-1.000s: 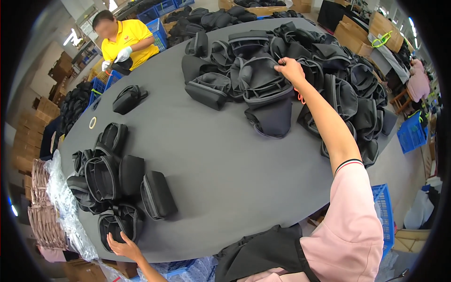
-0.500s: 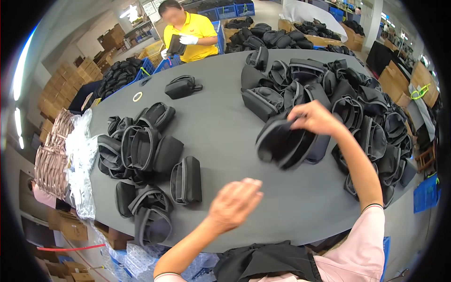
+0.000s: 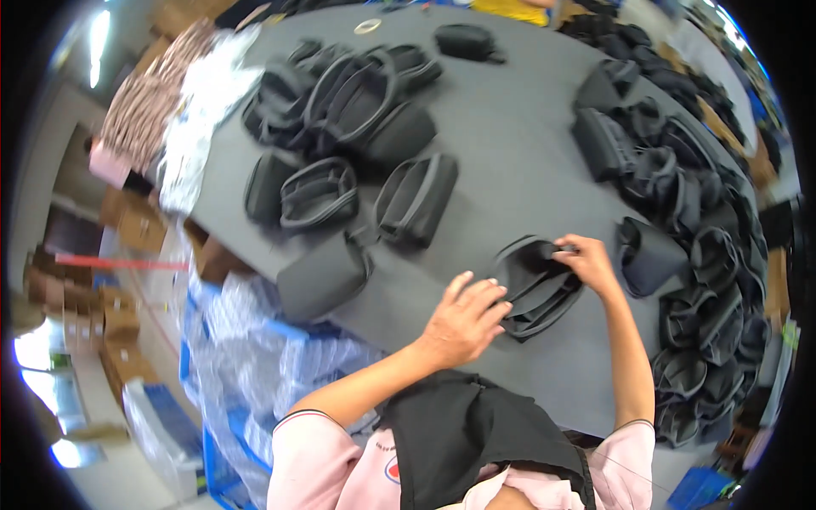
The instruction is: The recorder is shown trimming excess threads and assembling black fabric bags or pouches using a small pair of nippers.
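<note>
An open black zip pouch is on the grey table in front of me, its mouth facing up. My right hand pinches the pouch's upper right rim. On the other side, my left hand has its fingers stretched out against or very near the pouch's left edge; I cannot tell whether they touch. Just right of my right hand lies another dark pouch. To the left of my hands, one pouch rests on its side and another sits near the table's edge.
A cluster of black pouches covers the table's left part, and a larger heap runs along its right edge. A lone pouch and a pale ring lie far off. Clear plastic wrap fills a blue crate below left.
My right hand has brought the pouch down nearer to me, and my left hand has come up beside it. The view has turned, lowering the left cluster's distance; the far person is mostly out of view.
</note>
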A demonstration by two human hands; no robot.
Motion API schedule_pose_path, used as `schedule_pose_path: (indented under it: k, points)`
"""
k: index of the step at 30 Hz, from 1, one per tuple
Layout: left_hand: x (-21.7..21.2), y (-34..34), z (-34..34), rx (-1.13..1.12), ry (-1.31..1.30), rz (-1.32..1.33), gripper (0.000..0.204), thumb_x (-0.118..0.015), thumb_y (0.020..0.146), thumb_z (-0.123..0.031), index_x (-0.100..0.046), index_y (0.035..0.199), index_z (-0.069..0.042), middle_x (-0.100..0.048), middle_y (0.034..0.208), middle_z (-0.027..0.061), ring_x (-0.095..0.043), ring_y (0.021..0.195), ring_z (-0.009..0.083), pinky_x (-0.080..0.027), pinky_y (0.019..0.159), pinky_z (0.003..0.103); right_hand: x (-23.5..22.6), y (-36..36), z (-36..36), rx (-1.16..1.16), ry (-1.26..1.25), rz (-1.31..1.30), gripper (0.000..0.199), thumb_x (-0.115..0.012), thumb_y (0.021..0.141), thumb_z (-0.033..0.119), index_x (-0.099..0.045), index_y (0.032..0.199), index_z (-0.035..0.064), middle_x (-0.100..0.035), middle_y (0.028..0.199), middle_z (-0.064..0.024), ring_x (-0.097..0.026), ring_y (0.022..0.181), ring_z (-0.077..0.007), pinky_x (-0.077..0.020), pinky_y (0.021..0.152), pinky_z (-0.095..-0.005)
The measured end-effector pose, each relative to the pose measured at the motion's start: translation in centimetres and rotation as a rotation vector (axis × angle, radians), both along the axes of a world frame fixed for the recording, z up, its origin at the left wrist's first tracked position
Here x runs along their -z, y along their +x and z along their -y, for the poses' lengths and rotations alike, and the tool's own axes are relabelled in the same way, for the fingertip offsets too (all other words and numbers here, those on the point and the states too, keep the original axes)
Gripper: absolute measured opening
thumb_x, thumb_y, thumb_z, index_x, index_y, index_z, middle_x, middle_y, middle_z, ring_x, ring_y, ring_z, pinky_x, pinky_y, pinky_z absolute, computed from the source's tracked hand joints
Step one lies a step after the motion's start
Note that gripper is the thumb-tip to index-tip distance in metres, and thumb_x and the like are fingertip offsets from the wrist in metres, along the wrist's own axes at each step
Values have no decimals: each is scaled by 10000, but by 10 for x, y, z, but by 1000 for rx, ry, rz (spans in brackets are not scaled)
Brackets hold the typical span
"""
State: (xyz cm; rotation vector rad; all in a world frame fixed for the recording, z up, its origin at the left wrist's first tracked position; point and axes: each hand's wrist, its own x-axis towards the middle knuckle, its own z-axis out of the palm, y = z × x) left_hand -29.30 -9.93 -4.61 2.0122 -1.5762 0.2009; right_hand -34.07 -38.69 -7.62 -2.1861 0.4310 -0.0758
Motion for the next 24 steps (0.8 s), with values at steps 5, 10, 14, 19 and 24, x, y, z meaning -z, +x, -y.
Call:
schedule_pose_path:
  k: [5,10,14,19,24]
  points:
    - [31,-7,-42,-147,86,-162,448,-660,718,-110,-538,1148,-69,-450,1293,136,-449,1165,296,-313,1004,463,17,9,-10,164,138,96,212,-621,820,159,-655,983,28,-425,586,47,-369,556,-39,-324,510,-219]
    - [23,-7,-12,-92,-51,-126,517,-668,708,-114,-507,1199,-97,-408,1334,131,-402,1219,280,-279,1013,466,-19,19,-51,199,254,139,239,-488,936,183,-606,1054,11,-418,621,39,-380,558,-41,-305,513,-185]
    - [11,21,-78,-570,-182,152,441,-629,738,-183,-518,1159,-110,-419,1290,129,-372,1220,312,-263,984,454,-24,-44,-67,489,223,451,212,-489,940,188,-611,945,14,-431,599,36,-376,527,-29,-286,458,-186]
    - [-8,114,-185,-967,77,277,594,-626,758,-200,-407,1303,-114,-370,1340,156,-343,1240,343,-251,1027,478,-1,-108,-98,633,486,177,204,-491,939,183,-613,921,21,-425,583,38,-368,501,-27,-272,437,-178]
    - [2,157,-168,-1130,483,-82,402,-625,795,-381,-570,1029,-58,-566,1069,182,-535,1034,349,-471,810,444,24,-97,-127,458,456,70,190,-507,927,173,-623,903,24,-447,573,22,-391,465,-31,-288,404,-187]
